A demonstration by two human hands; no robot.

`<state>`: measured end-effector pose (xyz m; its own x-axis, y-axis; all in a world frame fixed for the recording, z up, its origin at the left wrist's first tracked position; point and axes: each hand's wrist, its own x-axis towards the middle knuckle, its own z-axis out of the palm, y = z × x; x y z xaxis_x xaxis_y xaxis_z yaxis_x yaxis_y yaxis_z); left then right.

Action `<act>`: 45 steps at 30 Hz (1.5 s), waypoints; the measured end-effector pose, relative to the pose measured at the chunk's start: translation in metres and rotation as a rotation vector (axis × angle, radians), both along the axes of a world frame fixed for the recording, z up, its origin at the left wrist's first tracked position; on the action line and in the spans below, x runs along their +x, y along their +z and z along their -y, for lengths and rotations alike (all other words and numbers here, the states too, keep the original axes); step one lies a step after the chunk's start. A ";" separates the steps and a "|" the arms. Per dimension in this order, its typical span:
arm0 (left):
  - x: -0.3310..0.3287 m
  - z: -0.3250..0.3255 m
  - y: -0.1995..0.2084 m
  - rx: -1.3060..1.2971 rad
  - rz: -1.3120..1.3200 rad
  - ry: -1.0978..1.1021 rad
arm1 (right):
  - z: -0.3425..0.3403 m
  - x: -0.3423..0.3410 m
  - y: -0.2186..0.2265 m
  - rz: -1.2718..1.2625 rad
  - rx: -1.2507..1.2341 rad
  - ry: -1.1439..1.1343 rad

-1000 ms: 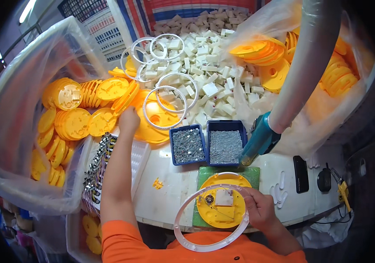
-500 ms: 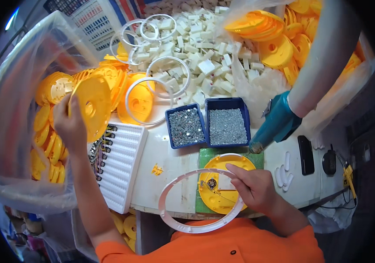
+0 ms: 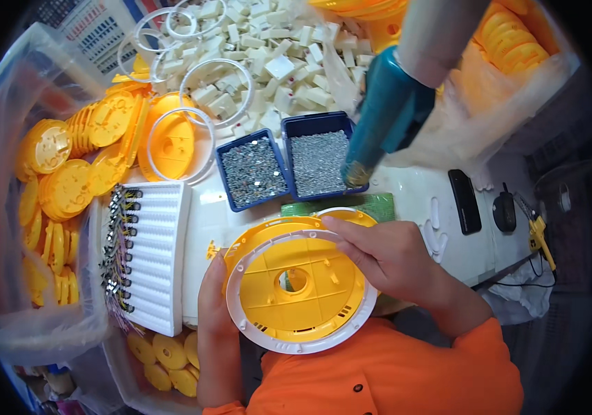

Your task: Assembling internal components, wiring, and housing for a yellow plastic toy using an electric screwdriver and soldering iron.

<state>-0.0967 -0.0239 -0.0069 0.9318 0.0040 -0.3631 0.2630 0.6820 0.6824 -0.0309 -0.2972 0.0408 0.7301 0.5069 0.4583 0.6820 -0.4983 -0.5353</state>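
Yellow disc (image 3: 299, 311) up close, tilted toward the wearer at the front edge of the tabletop (image 3: 415, 207), a white ring (image 3: 303, 346) overlapping the near face. Left hand (image 3: 214, 294) grasping the disc by the left rim, some fingers out of sight. Right hand (image 3: 396, 259) pinching the ring at the disc's upper right: support from opposite sides, probably for balance. Ring seated or merely overlapping? Cannot tell. Just beyond the disc, half hidden, another yellow piece (image 3: 351, 216) on a green mat (image 3: 375, 204), perhaps against slipping. Left of the disc, a white ribbed tray (image 3: 157, 256), wired parts (image 3: 119, 249) lined along one side, seemingly for easy reach. Farther beyond the disc, two blue trays (image 3: 261, 200) of small metal bits, walled against scatter, presumably. Farthest beyond the disc, heaped white blocks (image 3: 268, 62).
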 end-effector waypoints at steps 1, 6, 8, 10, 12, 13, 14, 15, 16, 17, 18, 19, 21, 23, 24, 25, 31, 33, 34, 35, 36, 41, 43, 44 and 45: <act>0.000 -0.001 -0.006 0.009 0.028 -0.033 | 0.001 0.000 -0.001 -0.004 -0.036 -0.024; 0.000 0.008 -0.010 0.086 0.064 -0.036 | 0.009 -0.006 -0.002 -0.062 -0.091 -0.109; 0.001 0.010 -0.009 0.105 0.063 -0.032 | 0.009 -0.009 -0.002 -0.086 -0.078 -0.140; 0.000 0.013 -0.006 0.205 0.108 -0.030 | 0.008 -0.014 0.003 -0.155 -0.101 -0.198; 0.000 0.015 -0.005 0.191 0.078 -0.016 | 0.007 -0.015 0.004 -0.166 -0.116 -0.214; -0.001 0.016 -0.004 0.175 0.047 0.005 | 0.006 -0.015 0.004 -0.178 -0.133 -0.224; -0.004 0.018 -0.002 0.178 0.047 0.004 | 0.006 -0.015 0.002 -0.177 -0.131 -0.225; -0.007 0.022 -0.001 0.169 0.118 -0.002 | 0.006 -0.015 0.000 -0.152 -0.142 -0.235; -0.010 0.024 0.001 0.163 0.189 -0.006 | 0.005 -0.014 -0.002 -0.126 -0.152 -0.243; -0.012 0.025 0.002 0.168 0.191 -0.003 | 0.005 -0.014 -0.003 -0.125 -0.147 -0.239; -0.013 0.025 0.004 0.186 0.292 -0.055 | 0.006 -0.014 -0.004 -0.139 -0.132 -0.246; -0.014 0.025 0.006 0.202 0.391 -0.109 | 0.008 -0.014 -0.006 -0.155 -0.119 -0.256; -0.016 0.021 0.019 0.337 0.342 -0.190 | 0.012 -0.014 -0.015 -0.142 -0.116 -0.248; -0.016 0.019 0.024 0.465 0.289 -0.272 | 0.017 -0.013 -0.020 -0.131 -0.119 -0.243; -0.015 0.019 0.023 0.430 0.291 -0.220 | 0.019 -0.012 -0.022 -0.274 -0.022 -0.205; -0.015 0.018 0.022 0.394 0.288 -0.169 | 0.022 -0.011 -0.023 -0.420 0.076 -0.165; 0.004 0.002 -0.011 0.953 0.324 -0.105 | 0.028 -0.011 -0.021 -0.692 0.258 -0.014; 0.007 0.004 -0.017 0.995 0.315 -0.036 | 0.024 -0.014 -0.029 -0.737 0.359 0.039; 0.012 0.009 -0.016 0.889 0.315 0.068 | 0.022 -0.016 -0.032 -0.779 0.460 0.092; 0.017 0.013 -0.015 0.783 0.315 0.172 | 0.018 -0.020 -0.029 -0.787 0.456 0.100; 0.019 0.017 -0.015 0.786 0.305 0.178 | 0.013 -0.025 -0.025 -0.796 0.452 0.117; 0.028 0.032 0.003 0.537 0.239 0.262 | 0.010 -0.034 -0.036 -0.955 0.433 0.085; 0.028 0.030 0.001 0.463 0.199 0.226 | 0.018 -0.033 -0.035 -1.145 0.383 0.102; 0.022 0.019 -0.004 0.538 0.215 0.169 | 0.021 -0.032 -0.035 -1.139 0.381 0.099; 0.016 0.013 -0.008 0.613 0.232 0.110 | 0.023 -0.030 -0.036 -1.150 0.619 0.113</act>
<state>-0.0806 -0.0364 -0.0146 0.9678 0.2458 -0.0550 0.0138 0.1666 0.9859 -0.0606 -0.3204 0.0051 0.8250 0.5221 -0.2165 -0.2936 0.0684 -0.9535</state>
